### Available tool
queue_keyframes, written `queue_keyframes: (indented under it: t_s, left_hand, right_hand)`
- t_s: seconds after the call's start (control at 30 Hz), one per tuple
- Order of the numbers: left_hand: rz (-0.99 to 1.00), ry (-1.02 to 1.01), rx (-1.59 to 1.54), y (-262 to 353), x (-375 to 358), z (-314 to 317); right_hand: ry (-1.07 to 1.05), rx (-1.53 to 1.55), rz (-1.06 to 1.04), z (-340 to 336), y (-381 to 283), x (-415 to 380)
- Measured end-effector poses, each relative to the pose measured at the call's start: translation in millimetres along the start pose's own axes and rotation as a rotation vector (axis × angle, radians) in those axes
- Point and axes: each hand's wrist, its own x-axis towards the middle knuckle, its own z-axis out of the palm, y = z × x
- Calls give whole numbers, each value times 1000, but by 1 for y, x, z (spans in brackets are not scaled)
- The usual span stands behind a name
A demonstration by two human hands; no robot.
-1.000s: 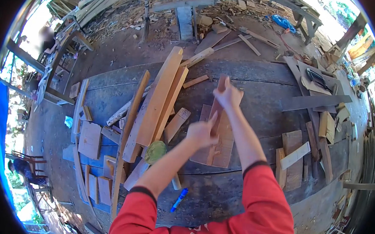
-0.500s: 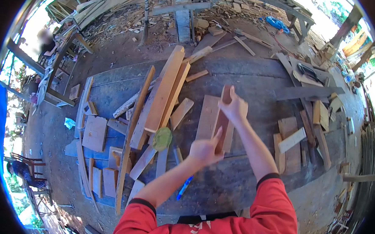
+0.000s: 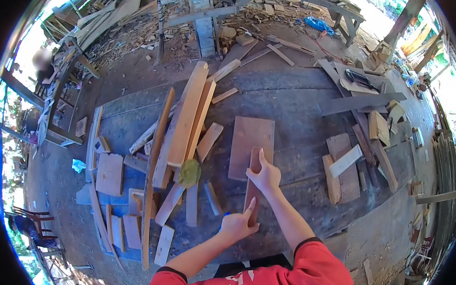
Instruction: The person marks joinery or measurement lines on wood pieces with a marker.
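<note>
A narrow reddish-brown wooden board [image 3: 252, 192] is held between my two hands, its long side running away from me. My left hand [image 3: 237, 227] grips the near end, thumb laid along the wood. Farther up, my right hand [image 3: 265, 177] is closed round the board near its far end, with the thumb pointing forward. Just beyond lies a wider flat wooden board [image 3: 252, 133], its near right part covered by the held piece. A bit of a blue pen-like object [image 3: 227, 214] shows beside my left hand, mostly hidden.
Long wooden beams [image 3: 187, 117] lie stacked to the left, a round greenish object [image 3: 190, 173] at their near end. Several offcuts surround them. At right are more wood pieces [image 3: 344, 161], a handsaw blade [image 3: 363, 102] and a black-handled tool [image 3: 363, 79]. A person sits far left.
Both hands have drawn the narrow board toward me and slightly left, off most of the wider board, which now shows more fully. The view has shifted a little.
</note>
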Motion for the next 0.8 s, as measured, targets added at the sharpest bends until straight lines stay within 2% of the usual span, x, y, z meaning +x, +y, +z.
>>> queue_keyframes:
  t_s: [0.07,0.2,0.27,0.37,0.47,0.57,0.8]
  left_hand:
    - [76,135,10,-15,55,0]
    - [-37,48,72,-28,185,-45]
    - [-6,76,134,-41,245,-66]
    - [34,132,157,-36,279,-95]
    - [9,222,117,-13,251,-104]
    - [42,230,106,1,185,-91]
    - [97,30,83,16,9,-17]
  right_hand:
    - [-26,-20,28,3,10,59]
    - [27,-50,-7,23,34,196]
    - [36,-100,4,24,42,259]
    - [46,-125,31,-2,28,308]
    - [56,-135,21,-37,4,282]
    - [56,-114,-3,-56,-5,216]
    - [21,-27,90,-38,4,12]
